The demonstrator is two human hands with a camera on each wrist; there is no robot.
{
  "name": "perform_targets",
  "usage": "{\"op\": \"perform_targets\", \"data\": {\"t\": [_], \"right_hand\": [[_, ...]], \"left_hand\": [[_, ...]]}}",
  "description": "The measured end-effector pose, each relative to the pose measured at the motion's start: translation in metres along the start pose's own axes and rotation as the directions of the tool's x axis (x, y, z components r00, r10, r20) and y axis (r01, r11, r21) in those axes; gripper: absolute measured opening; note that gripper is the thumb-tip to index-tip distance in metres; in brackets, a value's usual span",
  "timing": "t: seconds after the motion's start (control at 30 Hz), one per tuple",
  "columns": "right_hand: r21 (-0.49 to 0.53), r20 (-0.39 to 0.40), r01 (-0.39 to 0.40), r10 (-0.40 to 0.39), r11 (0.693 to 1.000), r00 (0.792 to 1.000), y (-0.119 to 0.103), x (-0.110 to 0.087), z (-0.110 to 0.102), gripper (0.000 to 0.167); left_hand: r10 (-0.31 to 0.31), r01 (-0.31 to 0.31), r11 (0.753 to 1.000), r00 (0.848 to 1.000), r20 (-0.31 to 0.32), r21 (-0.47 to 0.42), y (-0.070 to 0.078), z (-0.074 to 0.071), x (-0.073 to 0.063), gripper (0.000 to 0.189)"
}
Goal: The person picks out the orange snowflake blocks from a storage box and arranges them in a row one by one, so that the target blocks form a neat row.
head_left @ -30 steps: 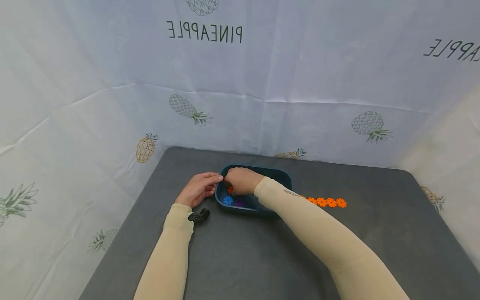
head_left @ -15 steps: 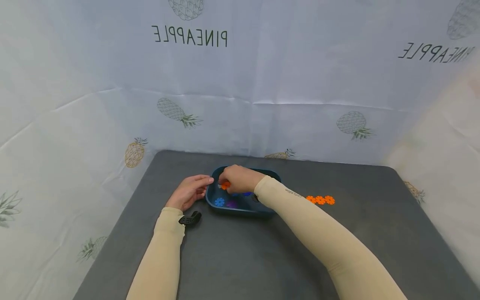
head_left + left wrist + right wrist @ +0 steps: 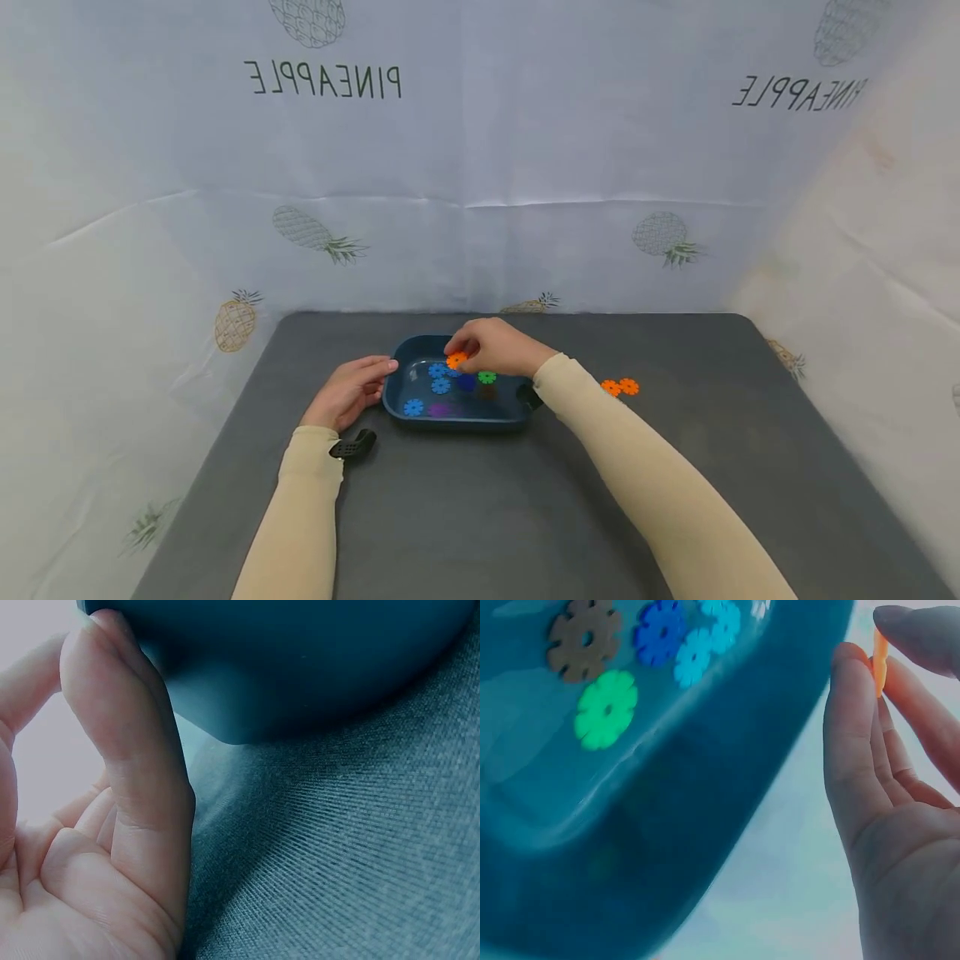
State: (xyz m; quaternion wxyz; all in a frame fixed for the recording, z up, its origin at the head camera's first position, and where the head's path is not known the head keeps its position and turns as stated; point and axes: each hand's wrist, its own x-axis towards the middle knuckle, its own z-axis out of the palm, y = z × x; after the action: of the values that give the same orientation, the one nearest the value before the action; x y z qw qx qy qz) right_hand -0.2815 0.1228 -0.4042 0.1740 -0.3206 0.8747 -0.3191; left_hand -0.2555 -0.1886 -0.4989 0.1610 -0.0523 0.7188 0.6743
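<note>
A dark blue tray [image 3: 450, 421] sits on the grey table and holds several flat flower-shaped discs in blue, purple, green and brown. My right hand [image 3: 491, 346] hovers over the tray and pinches an orange disc [image 3: 456, 360] between thumb and fingertips; the right wrist view shows that disc [image 3: 880, 661] edge-on. My left hand [image 3: 352, 387] rests on the table at the tray's left end, and in the left wrist view its fingertips [image 3: 112, 645] touch the tray wall [image 3: 300, 667]. A green disc [image 3: 606, 709] lies on the tray floor.
Two joined orange discs [image 3: 619, 387] lie on the table right of the tray. A small black clip-like object [image 3: 354, 447] shows by my left wrist. A pineapple-print white sheet [image 3: 480, 167] walls the table at the back and sides.
My right hand has lifted out of the tray with an orange disc pinched in it, uncovering the discs below. The head view has swung, shifting the scene left.
</note>
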Motion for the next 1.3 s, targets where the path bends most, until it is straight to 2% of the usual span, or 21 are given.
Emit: {"op": "perform_targets", "data": {"t": [0.17,0.33,0.47,0.6,0.77,1.1,1.3], "right_hand": [[0.087,-0.094,-0.029,0.037,0.996,0.995,0.016,-0.020,-0.009,0.031],[0.176,-0.201,-0.054,0.090,0.983,0.975,0.040,-0.046,-0.014,0.035],[0.209,-0.302,-0.076,0.138,0.975,0.943,0.065,-0.074,-0.017,0.035],[0.201,-0.376,-0.133,0.202,0.971,0.904,0.092,-0.106,-0.023,0.038],[0.207,-0.425,-0.213,0.284,0.955,0.859,0.121,-0.140,-0.028,0.041],[0.194,-0.484,-0.337,0.388,0.922,0.784,0.169,-0.195,-0.030,0.043],[0.163,-0.490,-0.402,0.428,0.901,0.760,0.184,-0.215,-0.026,0.042]], "left_hand": [[-0.002,0.002,1.000,1.000,-0.004,-0.006,-0.002,-0.008,-0.007,0.072],[-0.013,0.012,0.999,1.000,-0.019,-0.030,-0.004,-0.012,-0.012,0.065],[-0.014,0.014,0.999,1.000,-0.012,-0.038,-0.003,-0.012,-0.012,0.067],[-0.019,0.019,0.999,1.000,-0.015,-0.030,-0.001,-0.010,-0.009,0.070],[-0.026,0.025,0.999,0.999,-0.024,-0.030,0.000,-0.006,-0.007,0.068],[-0.027,0.026,0.999,1.000,-0.015,-0.028,0.001,-0.001,-0.003,0.069],[-0.029,0.029,0.999,1.000,-0.005,-0.014,0.001,0.002,-0.003,0.074]]}}
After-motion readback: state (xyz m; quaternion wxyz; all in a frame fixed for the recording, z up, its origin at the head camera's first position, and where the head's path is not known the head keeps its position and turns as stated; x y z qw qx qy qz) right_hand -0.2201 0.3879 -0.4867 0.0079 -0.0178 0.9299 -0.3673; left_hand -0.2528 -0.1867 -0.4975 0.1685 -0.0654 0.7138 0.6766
